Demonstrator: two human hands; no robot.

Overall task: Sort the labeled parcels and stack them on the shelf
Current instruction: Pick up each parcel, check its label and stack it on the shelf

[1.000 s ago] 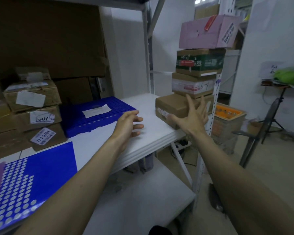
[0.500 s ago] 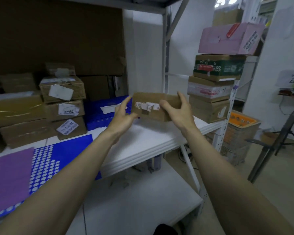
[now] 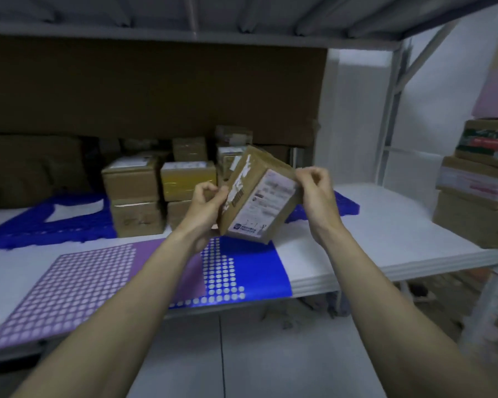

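Your bare forearms reach forward side by side, your left hand [image 3: 206, 203] and right hand [image 3: 316, 193] raised with fingers curled, gripping a box [image 3: 256, 199] between them.

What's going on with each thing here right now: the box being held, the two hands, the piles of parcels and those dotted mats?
Brown parcel: held in the air, tilted, label facing the camera.
Left hand: grip on the parcel's left edge.
Right hand: grip on the parcel's upper right corner.
Back parcels: stacked two high on the shelf.
Right-hand stack: piled at the shelf's right end.
Purple mat: lying flat.
Blue mat: lying flat, beside the purple one.
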